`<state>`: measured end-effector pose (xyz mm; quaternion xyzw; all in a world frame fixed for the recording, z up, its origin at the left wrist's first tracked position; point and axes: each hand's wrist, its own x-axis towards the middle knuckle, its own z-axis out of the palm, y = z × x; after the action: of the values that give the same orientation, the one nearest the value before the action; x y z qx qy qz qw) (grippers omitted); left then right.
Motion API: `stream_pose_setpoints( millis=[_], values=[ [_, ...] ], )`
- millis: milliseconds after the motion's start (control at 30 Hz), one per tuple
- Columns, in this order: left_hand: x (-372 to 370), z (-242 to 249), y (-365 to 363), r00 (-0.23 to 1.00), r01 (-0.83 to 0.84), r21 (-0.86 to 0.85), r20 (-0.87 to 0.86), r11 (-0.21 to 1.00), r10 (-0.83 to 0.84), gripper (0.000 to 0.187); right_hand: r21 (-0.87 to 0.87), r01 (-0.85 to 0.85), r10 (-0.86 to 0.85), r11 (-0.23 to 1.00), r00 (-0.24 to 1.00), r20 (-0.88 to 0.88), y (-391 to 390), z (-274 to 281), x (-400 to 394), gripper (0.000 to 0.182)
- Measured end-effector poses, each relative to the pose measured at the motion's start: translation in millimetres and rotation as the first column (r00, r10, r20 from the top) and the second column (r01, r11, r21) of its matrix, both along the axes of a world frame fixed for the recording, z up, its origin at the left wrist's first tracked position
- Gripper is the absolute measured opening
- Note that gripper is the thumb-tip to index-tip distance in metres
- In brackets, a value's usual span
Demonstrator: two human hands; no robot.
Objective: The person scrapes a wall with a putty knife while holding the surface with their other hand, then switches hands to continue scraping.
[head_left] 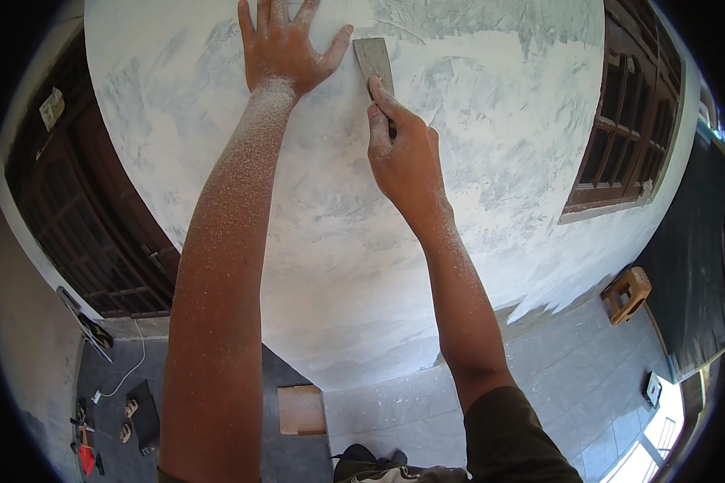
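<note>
My left hand [286, 52] lies against the white patchy wall [338, 241] with its fingers spread, and white dust coats the wrist and forearm. Just right of it, my right hand [404, 145] grips a putty knife [372, 60] by its handle, the thumb pressed along the lower part of the blade. The flat metal blade points upward at the wall surface; whether its edge touches cannot be told. Grey smears and rough trowel marks show through the white coat around both hands.
A dark wooden door [113, 201] stands at left and a brown window [632, 113] at right. On the tiled floor are a wooden stool [627, 295], a cardboard piece [301, 409], a white cable [141, 354], sandals [127, 420] and scattered tools [84, 439].
</note>
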<state>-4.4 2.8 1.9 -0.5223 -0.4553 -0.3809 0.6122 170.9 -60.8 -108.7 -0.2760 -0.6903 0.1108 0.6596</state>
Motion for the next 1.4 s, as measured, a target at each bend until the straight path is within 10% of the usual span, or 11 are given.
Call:
stream_pose_setpoints(
  millis=[1400],
  values=[
    [1.2,-1.9,0.7,0.999,-0.038,-0.016,0.005,0.999,0.038,0.084,-0.051,0.014,-0.013,0.999,1.0,0.021,-0.2,9.4,1.2,0.037]
  ],
)
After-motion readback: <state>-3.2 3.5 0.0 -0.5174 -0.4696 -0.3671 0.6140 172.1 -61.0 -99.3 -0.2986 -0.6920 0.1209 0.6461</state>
